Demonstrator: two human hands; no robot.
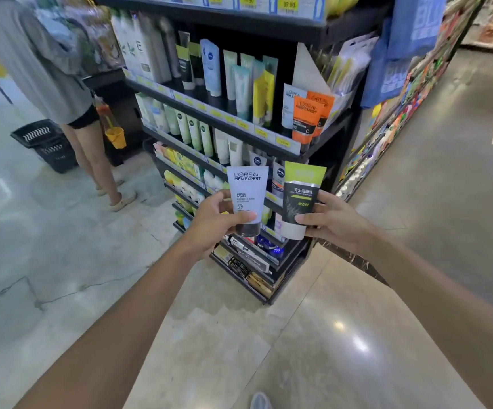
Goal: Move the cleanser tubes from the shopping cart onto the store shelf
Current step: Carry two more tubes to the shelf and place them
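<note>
Head-height view down two bare outstretched arms toward a black store shelf (240, 129) at the end of an aisle.

Left hand (214, 224): gripping a pale lilac cleanser tube (247, 196) with a dark cap at the bottom, printed "L'OREAL MEN EXPERT"; thumb laid across the front of the tube near the cap, remaining fingers curled behind it. Tube held upright, cap down.

Right hand (332, 221): pinching a green-and-black cleanser tube (299, 199) marked "MEN", pale cap at the bottom; thumb pressed on the lower front, other fingers wrapped round the right edge and back. Also upright, cap down.

Both tubes side by side, just apart, raised in front of the lower tiers of the shelf, not touching any tier.

Shelf tiers filled with standing tubes in white, green, blue and yellow; yellow price tags along the front rails. Two orange tubes (310, 116) at the right end of a middle tier.

To the left, on the pale tiled floor (71, 261), another person (50, 69) in a grey top and dark shorts, standing beside a black shopping basket (46, 144). To the right, a long aisle of colourful goods, blurred.
</note>
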